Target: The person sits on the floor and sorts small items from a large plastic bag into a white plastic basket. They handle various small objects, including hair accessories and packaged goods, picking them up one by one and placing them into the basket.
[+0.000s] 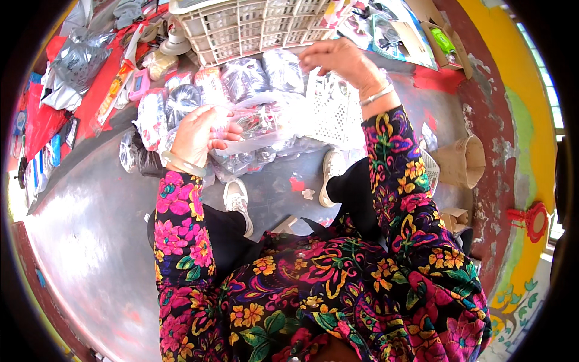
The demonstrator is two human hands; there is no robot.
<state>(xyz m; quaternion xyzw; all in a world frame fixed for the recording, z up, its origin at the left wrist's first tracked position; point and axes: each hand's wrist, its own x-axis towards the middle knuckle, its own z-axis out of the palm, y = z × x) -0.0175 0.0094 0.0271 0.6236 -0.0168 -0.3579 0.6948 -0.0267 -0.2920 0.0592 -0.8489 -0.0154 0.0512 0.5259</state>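
Observation:
A clear plastic bag (259,123) with reddish and dark contents lies in front of me on a heap of bagged goods. At its left edge is my left hand (202,130), thumb and fingers apart; glare hides how far they touch the film. Farther right and higher, my right hand (344,63) is bent, with fingertips drawn in toward the thumb. Whatever they may hold is too bright and small to make out. Below that hand stands a white perforated basket (332,111), its contents washed out by light.
Beyond the heap stands a large cream plastic crate (253,30). Bags and packages lie on red sheeting (108,84) at left. A cardboard box (449,45) with a green packet is at far right, near a woven sack (467,161). My shoes (236,198) flank the near floor.

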